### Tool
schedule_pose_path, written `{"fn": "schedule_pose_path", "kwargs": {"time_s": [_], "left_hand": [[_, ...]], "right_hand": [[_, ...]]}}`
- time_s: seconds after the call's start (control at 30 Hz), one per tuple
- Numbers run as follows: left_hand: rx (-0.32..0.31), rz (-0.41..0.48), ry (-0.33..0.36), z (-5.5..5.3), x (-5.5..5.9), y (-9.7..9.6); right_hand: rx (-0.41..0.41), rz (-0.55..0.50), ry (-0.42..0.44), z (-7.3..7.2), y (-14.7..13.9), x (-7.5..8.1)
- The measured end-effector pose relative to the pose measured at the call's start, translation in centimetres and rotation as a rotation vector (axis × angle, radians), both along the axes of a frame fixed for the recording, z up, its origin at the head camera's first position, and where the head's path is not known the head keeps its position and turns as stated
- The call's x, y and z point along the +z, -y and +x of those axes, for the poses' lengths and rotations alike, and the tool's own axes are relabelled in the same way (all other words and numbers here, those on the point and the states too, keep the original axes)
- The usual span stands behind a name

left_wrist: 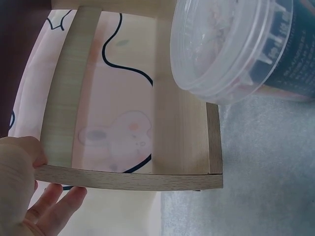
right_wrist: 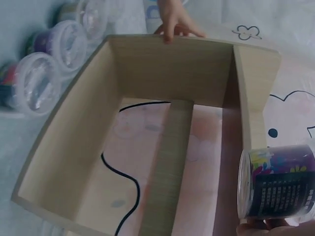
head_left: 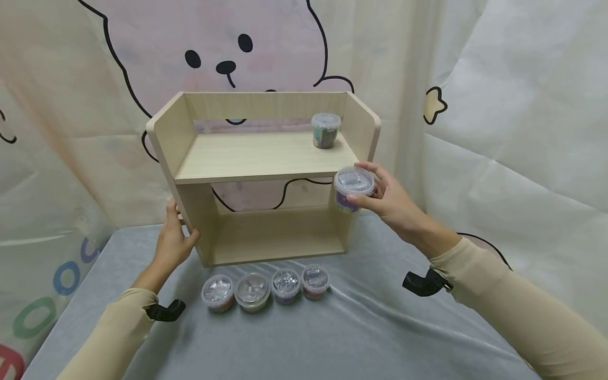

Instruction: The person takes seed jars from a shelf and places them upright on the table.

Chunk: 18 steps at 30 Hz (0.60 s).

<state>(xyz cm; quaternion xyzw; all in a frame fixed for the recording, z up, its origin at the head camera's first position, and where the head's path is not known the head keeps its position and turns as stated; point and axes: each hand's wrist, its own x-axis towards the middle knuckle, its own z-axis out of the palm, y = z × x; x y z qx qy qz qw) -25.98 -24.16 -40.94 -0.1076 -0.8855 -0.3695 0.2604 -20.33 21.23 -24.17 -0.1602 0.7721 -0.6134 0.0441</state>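
Note:
A small plastic tub (head_left: 350,196) with a clear lid and a purple printed label is held by my right hand (head_left: 399,206), thumb in front and fingers at its far side. It hangs at the front right of a pale wooden two-tier shelf (head_left: 266,155), overlapping the upper board's edge in the head view. My left hand (head_left: 172,241) grips the shelf's left side panel, and the left wrist view puts thumb and fingers on either side of its edge (left_wrist: 133,180). Another lidded tub (head_left: 325,132) stands upright on the upper tier, toward the right end.
Several lidded tubs (head_left: 254,293) stand in a row on the grey cloth (head_left: 304,343) in front of the shelf. A curtain with a cartoon bear (head_left: 214,31) hangs behind, and white sheeting (head_left: 518,105) closes the right side.

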Motion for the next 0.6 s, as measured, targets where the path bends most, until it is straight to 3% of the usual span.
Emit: {"fn": "schedule_pose_path", "kwargs": {"time_s": [0.37,0.6], "left_hand": [[-0.002,0.005,-0.021,-0.1,0.0,0.2],[0.003,-0.003,0.003,-0.3,-0.1,0.1]], "right_hand": [[0.079,-0.068,-0.005,-0.1,-0.7,-5.4],[0.084,-0.057,0.003,-0.2,-1.0,-8.4]]}}
